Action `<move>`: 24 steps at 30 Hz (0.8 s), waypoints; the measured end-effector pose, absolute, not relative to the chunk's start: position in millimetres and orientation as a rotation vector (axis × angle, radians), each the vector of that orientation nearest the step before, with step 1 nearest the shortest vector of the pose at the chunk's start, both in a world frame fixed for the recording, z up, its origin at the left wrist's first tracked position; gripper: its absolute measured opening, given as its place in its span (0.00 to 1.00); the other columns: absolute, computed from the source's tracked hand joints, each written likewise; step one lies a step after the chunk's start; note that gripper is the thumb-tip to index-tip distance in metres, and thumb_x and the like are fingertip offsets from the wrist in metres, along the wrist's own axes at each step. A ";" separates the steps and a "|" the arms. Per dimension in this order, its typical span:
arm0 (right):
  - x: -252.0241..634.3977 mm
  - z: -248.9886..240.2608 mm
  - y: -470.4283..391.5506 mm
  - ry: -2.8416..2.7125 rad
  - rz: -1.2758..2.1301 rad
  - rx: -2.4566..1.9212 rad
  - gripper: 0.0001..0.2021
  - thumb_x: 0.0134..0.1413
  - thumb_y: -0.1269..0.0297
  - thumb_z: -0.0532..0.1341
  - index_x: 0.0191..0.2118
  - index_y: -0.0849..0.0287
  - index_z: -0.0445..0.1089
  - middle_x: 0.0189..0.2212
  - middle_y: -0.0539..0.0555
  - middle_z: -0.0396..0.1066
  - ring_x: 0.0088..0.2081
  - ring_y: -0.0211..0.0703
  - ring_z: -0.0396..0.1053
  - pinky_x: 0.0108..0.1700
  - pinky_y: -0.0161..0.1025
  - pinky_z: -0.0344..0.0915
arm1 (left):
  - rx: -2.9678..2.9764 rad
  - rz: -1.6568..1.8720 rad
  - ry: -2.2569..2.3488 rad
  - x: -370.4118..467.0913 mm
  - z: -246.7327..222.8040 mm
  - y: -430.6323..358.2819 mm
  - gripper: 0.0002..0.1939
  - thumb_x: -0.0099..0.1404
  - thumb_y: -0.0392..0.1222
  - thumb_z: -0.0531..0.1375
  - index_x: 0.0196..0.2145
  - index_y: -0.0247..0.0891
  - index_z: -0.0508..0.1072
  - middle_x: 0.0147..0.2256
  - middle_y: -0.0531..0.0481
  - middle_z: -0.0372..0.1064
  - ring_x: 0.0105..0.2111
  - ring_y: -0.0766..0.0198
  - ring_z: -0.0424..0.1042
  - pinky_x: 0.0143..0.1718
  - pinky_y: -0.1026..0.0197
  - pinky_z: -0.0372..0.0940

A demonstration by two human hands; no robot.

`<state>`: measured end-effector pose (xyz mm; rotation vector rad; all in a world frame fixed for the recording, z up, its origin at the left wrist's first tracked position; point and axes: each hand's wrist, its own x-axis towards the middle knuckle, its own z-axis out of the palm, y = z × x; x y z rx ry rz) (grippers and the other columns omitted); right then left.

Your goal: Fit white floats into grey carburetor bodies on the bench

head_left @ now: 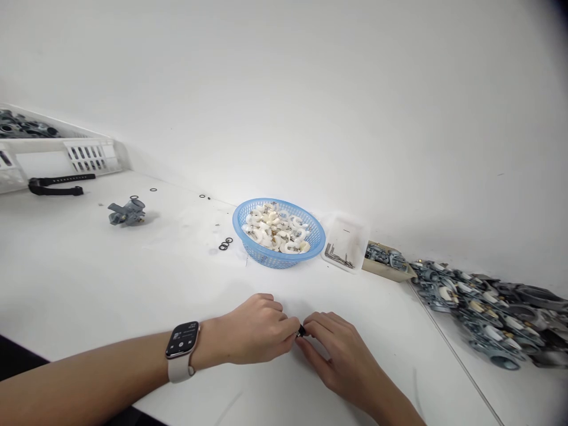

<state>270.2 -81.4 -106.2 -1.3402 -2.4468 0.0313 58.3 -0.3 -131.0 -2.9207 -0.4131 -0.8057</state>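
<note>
My left hand [255,331], with a smartwatch [181,341] on its wrist, is closed in a pinch at the small metal end of a little part. Opposite it, my right hand [335,349] pinches the black end of the same small black part [301,331] between thumb and fingers. The two hands nearly meet low in the view, above the white table [213,296]. Beyond them stands a blue basket [278,259] heaped with white plastic rings and small metal pieces. Fingers hide most of the held part.
A clear tray [346,242] of metal pins and a box [386,269] of metal parts stand right of the basket. Many carburetor-like parts [483,313] lie far right. One metal body [127,213], black rings [225,244], a black strap [57,184] and a white crate [89,157] are left.
</note>
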 end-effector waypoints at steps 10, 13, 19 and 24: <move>268.9 -105.7 -81.0 -2.451 0.025 -1.340 0.08 0.69 0.67 0.54 0.36 0.56 0.68 0.30 0.52 0.71 0.32 0.43 0.69 0.34 0.40 0.62 | -2.940 -0.787 -0.434 58.9 -126.8 -1.8 0.09 0.68 0.37 0.57 0.29 0.40 0.63 0.19 0.56 0.67 0.20 0.64 0.68 0.26 0.60 0.57; 268.9 -105.5 -81.7 -2.451 0.027 -1.341 0.09 0.69 0.67 0.54 0.36 0.57 0.68 0.30 0.52 0.71 0.32 0.44 0.69 0.34 0.40 0.62 | -2.932 -0.806 -0.445 58.8 -127.2 -2.1 0.09 0.68 0.37 0.57 0.29 0.40 0.64 0.19 0.56 0.67 0.20 0.64 0.67 0.26 0.59 0.56; 268.2 -105.3 -82.2 -2.457 0.018 -1.336 0.09 0.69 0.68 0.54 0.36 0.57 0.68 0.30 0.52 0.71 0.31 0.44 0.68 0.34 0.40 0.61 | -2.933 -0.824 -0.460 58.9 -129.5 -2.2 0.09 0.66 0.37 0.58 0.28 0.40 0.64 0.19 0.57 0.66 0.20 0.65 0.66 0.25 0.59 0.55; 268.6 -106.5 -81.6 -2.454 0.017 -1.340 0.10 0.69 0.67 0.54 0.35 0.57 0.67 0.30 0.52 0.70 0.31 0.43 0.67 0.34 0.40 0.60 | -2.932 -0.824 -0.489 59.5 -130.6 -2.4 0.09 0.66 0.38 0.58 0.28 0.40 0.64 0.19 0.57 0.66 0.20 0.65 0.66 0.25 0.60 0.55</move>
